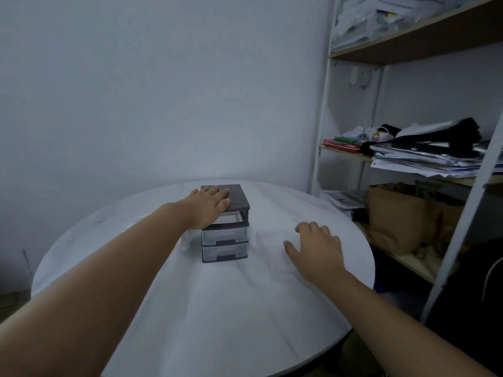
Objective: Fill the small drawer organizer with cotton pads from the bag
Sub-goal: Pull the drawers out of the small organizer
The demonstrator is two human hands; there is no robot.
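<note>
Left hand (209,206) is lying flat on the dark grey lid of the small drawer organizer (225,224), fingers spread and straight, pressing down rather than gripping. Looks like it is bracing the unit. Right hand (317,247) is resting palm-down on the white tablecloth (245,308), just right of the organizer and not touching it, fingers loosely spread, holding nothing.

Organizer is sitting near the middle of the round table, toward the far side. Three clear drawers with grey fronts. The top drawer (230,217) is looking a little different from the two below, possibly pulled out slightly, but I can't tell for sure. Can't confirm contents of any drawer through the plastic.

Something white and crumpled (187,240) is sitting against the organizer's left side, partly hidden by the left forearm. Could be the bag of cotton pads, can't confirm. No cotton pads are showing loose anywhere.

My read on progress: at or near the start. No pads in hand, none visibly loaded. Still left: opening a drawer, getting pads from the bag, loading, closing.

Cluttered shelving unit (408,159) on the right isn't involved.
</note>
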